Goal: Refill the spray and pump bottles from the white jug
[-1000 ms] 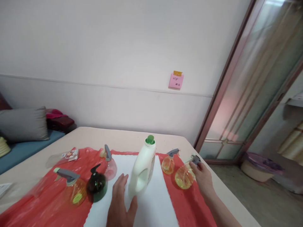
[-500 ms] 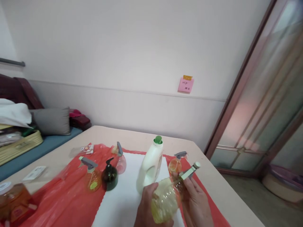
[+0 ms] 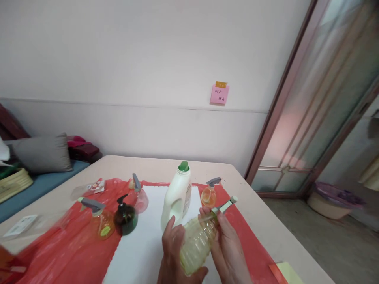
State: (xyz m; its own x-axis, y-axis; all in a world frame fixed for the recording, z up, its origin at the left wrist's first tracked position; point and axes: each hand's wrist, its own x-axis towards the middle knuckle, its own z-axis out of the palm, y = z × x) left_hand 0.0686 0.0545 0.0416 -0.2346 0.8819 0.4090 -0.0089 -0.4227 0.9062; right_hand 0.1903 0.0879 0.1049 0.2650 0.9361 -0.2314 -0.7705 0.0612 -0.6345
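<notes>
Tilted between my hands is a clear, pale yellow spray bottle (image 3: 197, 242) with a light green and grey trigger head pointing up to the right. My left hand (image 3: 174, 250) cradles its lower body, thumb and fingers around it, the index finger lifted. At the neck, just below the head, my right hand (image 3: 225, 240) grips it. Right behind my left hand stands a white detergent jug (image 3: 177, 193) with a green spout and no cap on it. An orange spray bottle (image 3: 209, 196) is just beyond my right fingers.
On the red plastic sheet (image 3: 71, 252) to the left stand an orange spray bottle (image 3: 102, 225), a dark green pump bottle (image 3: 126, 219) and a pink spray bottle (image 3: 140, 199). White paper (image 3: 133, 256) lies under the jug. A pink note (image 3: 219, 94) is taped to the wall.
The view has shifted right, so things on the table appear further left. Both hands still hold the yellow spray bottle; my left index finger is now raised off it.
</notes>
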